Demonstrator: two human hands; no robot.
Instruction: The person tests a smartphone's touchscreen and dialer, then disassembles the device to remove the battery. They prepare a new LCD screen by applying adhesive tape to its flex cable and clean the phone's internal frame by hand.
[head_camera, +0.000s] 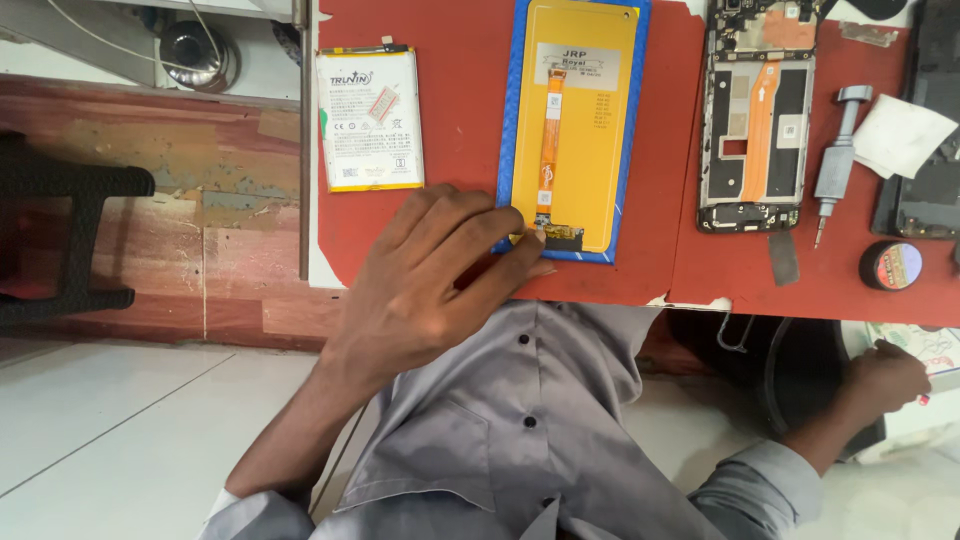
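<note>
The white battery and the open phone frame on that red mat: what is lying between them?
In the head view, a yellow replacement screen panel with a blue border and an orange ribbon cable lies between the white battery and the open phone frame. The left hand touches its lower corner.

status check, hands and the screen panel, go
Left hand fingertips on yellow screen panel, bottom edge. Right hand off the mat, below table edge. Battery beside panel, nothing blocking.

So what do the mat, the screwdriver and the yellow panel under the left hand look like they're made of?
The mat looks like soft red rubber or silicone: matte, with chipped near edges. The screwdriver appears to be metal, with a grey satin sheen along the handle. The yellow panel looks like a plastic-filmed display back with a blue border and an orange flex ribbon; the left hand touches its lower corner.
</note>
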